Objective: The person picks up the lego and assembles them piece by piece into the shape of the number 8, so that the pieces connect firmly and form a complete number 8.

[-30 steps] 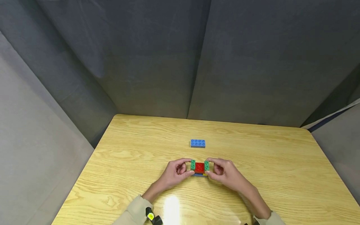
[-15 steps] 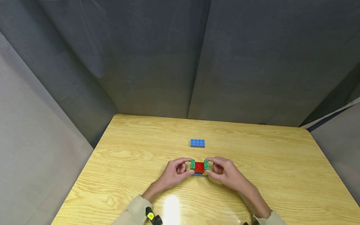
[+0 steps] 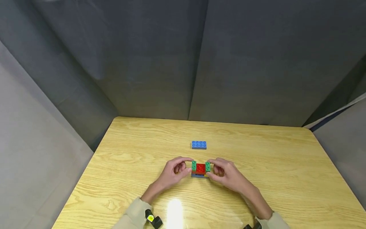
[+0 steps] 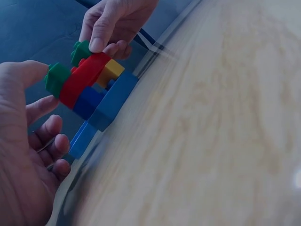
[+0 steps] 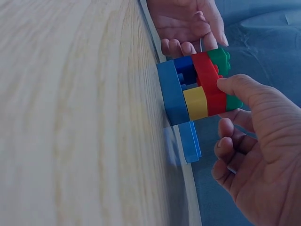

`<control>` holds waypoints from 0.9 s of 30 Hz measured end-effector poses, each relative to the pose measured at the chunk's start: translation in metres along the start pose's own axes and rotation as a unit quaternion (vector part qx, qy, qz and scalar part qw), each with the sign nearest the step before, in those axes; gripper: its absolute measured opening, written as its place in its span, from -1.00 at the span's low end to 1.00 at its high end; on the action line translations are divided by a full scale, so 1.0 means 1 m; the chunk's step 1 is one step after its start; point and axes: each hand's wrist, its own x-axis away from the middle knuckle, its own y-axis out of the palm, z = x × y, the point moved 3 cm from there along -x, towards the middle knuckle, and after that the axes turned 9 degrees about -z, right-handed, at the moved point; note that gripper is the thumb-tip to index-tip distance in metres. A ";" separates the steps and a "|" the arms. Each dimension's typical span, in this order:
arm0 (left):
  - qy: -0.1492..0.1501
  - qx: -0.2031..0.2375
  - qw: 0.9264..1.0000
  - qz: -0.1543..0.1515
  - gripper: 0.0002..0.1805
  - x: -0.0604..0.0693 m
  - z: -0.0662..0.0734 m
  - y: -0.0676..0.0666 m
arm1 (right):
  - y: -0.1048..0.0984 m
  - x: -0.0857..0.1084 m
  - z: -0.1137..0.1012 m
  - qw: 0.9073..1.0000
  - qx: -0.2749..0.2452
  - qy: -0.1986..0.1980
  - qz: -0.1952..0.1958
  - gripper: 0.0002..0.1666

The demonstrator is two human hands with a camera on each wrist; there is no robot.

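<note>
A stack of toy building bricks stands on the table in front of me. Its bottom is a blue-grey brick (image 5: pixel 170 92), with a dark blue brick (image 4: pixel 88 102) and a yellow brick (image 5: pixel 195 102) side by side on it. A red brick (image 3: pixel 200 169) bridges these two. On its ends sit a left green brick (image 3: pixel 194 165) and a right green brick (image 3: pixel 207 166). My left hand (image 3: pixel 170 173) is beside the left green brick, thumb and index finger slightly spread around it. My right hand (image 3: pixel 227 175) pinches the right green brick, its thumb at the near side.
A loose blue eight-stud brick (image 3: pixel 199 145) lies behind the stack. The wooden table (image 3: pixel 128 140) reaches to grey-blue cloth partitions (image 3: pixel 148 63) at the back and sides. Bright glare shows on the table between the forearms.
My left thumb and index finger have loosened and drawn slightly leftward from the left green brick. My right hand keeps its pinch. The whole view has shifted a little.
</note>
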 end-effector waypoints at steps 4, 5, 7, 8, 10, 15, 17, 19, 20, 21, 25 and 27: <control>-0.017 -0.001 1.000 0.007 -0.69 0.000 -0.004 -0.006 | 0.002 -0.002 0.001 1.000 0.008 -0.002 -0.004 -0.60; -0.023 -0.003 1.000 0.010 -0.69 0.000 -0.006 -0.008 | 0.002 -0.002 0.001 1.000 0.010 -0.002 -0.005 -0.60; -0.039 -0.007 0.999 0.016 -0.69 0.000 -0.010 -0.012 | 0.004 -0.003 0.001 1.000 0.013 -0.004 -0.006 -0.60; -0.047 -0.007 0.999 0.017 -0.69 0.000 -0.012 -0.013 | 0.004 -0.003 0.001 1.000 0.013 -0.004 -0.006 -0.60; -0.061 -0.005 0.998 0.019 -0.68 0.000 -0.016 -0.016 | 0.005 -0.004 0.002 1.000 0.010 -0.004 -0.007 -0.59; -0.080 0.000 0.997 0.018 -0.60 0.000 -0.023 -0.019 | 0.007 -0.008 0.002 1.000 0.002 -0.006 -0.013 -0.57; -0.084 -0.011 0.996 0.020 -0.54 0.000 -0.025 -0.020 | 0.008 -0.009 0.001 1.000 0.000 -0.002 -0.015 -0.57; -0.087 -0.025 0.996 0.022 -0.50 -0.002 -0.027 -0.020 | 0.008 -0.010 0.001 1.000 -0.002 0.001 -0.019 -0.58; -0.088 -0.034 0.995 0.022 -0.49 -0.003 -0.028 -0.021 | 0.008 -0.010 0.001 1.000 -0.002 0.003 -0.020 -0.58; -0.089 -0.044 0.995 0.023 -0.49 -0.004 -0.029 -0.022 | 0.008 -0.011 0.001 1.000 -0.003 0.004 -0.021 -0.58; -0.092 -0.091 0.991 0.024 -0.48 -0.008 -0.031 -0.026 | 0.010 -0.013 -0.001 1.000 -0.006 0.001 -0.023 -0.58; -0.099 -0.119 0.988 0.021 -0.47 -0.010 -0.032 -0.028 | 0.010 -0.013 -0.001 1.000 -0.003 0.001 -0.023 -0.59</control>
